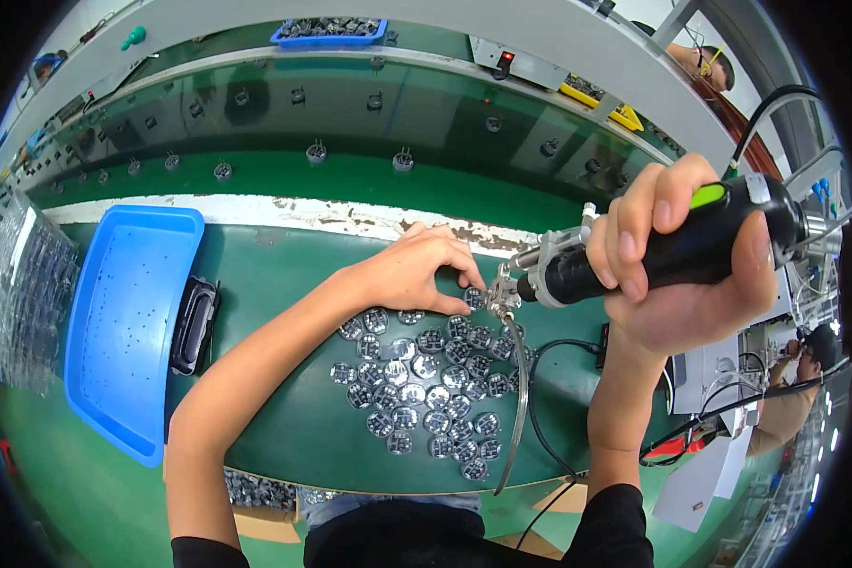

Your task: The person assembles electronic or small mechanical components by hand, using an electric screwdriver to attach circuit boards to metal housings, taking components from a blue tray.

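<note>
My right hand (677, 260) is wrapped round a black electric screwdriver (672, 270) with a green lever. Its metal nose (504, 289), with a thin clear hose (518, 417) hanging from it, points left at a small round part (474, 298). My left hand (421, 270) pinches that part between thumb and fingers on the green bench; the screwdriver's tip is right beside it, and whether they touch I cannot tell. Just nearer to me lie several more round grey-and-black parts (426, 366), loosely spread in one layer.
At the left stand a blue tray (133, 322) with dark specks, a black holder (195, 325) and a stack of clear plastic trays (30, 293). Beyond a worn white ledge (284, 220), a green conveyor (350, 180) carries spaced parts. A black cable (532, 398) crosses the bench.
</note>
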A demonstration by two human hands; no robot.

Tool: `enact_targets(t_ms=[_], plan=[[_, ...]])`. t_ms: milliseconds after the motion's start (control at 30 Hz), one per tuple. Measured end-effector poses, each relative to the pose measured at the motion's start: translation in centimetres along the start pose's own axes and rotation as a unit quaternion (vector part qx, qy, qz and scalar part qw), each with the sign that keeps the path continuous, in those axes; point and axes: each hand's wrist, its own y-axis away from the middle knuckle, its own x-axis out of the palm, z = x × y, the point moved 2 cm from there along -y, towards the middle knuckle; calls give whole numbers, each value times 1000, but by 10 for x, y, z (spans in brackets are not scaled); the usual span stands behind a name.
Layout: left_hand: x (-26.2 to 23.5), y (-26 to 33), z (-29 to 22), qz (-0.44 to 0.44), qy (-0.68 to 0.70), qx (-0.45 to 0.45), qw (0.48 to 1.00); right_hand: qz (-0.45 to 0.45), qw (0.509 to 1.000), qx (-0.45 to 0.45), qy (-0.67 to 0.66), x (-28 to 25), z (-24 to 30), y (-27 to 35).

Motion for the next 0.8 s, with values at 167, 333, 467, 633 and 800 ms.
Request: enact_targets(t_ms=[167, 333, 467, 633, 800], plan=[[1, 4, 2, 9, -1, -14, 1000, -16, 1000, 3, -12, 2, -24, -5], [1, 4, 1, 12, 6, -19, 1000, -34, 999, 12, -31, 5, -30, -5], [0, 3, 0, 10, 3, -11, 1000, -33, 999, 17, -22, 5, -28, -6], [2, 3, 2, 6, 0, -7, 1000, -36, 999, 16, -16, 3, -29, -6], [0, 5, 3, -2, 4, -6, 1000, 4, 999, 37, 16, 1, -30, -8]])
